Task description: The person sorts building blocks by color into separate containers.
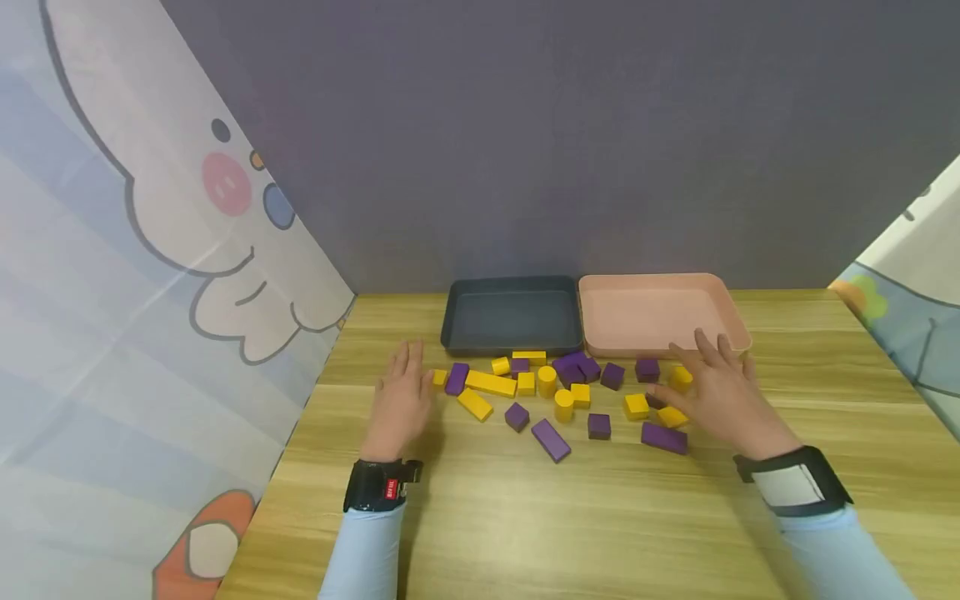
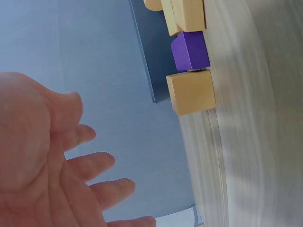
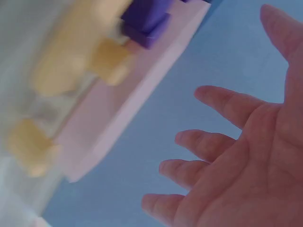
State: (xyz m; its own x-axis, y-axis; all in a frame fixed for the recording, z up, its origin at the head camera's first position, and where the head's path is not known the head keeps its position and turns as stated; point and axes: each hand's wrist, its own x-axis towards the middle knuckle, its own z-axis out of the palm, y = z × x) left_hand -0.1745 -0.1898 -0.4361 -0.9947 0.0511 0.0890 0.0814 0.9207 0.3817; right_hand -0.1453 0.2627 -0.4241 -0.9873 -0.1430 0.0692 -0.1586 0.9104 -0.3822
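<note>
My left hand (image 1: 401, 402) is over the left end of a scatter of yellow and purple blocks, its fingers stretched forward and nothing in its grasp. Just right of its fingers lie a yellow cube (image 2: 193, 92) and a purple block (image 1: 457, 379). Over the right end of the scatter, my right hand (image 1: 726, 402) has its fingers spread and holds nothing. It partly covers a yellow cylinder (image 1: 681, 379) and a yellow block (image 1: 672, 417). A purple rectangular block (image 1: 664, 438) lies left of that hand, near a yellow cube (image 1: 636, 407).
A dark tray (image 1: 447, 327) and a pink tray (image 1: 738, 329) stand side by side behind the blocks, against the grey back wall (image 1: 555, 150). Between the hands, more blocks lie on the wooden table (image 1: 570, 533), among them yellow cylinders (image 1: 564, 406) and a purple cuboid (image 1: 551, 440).
</note>
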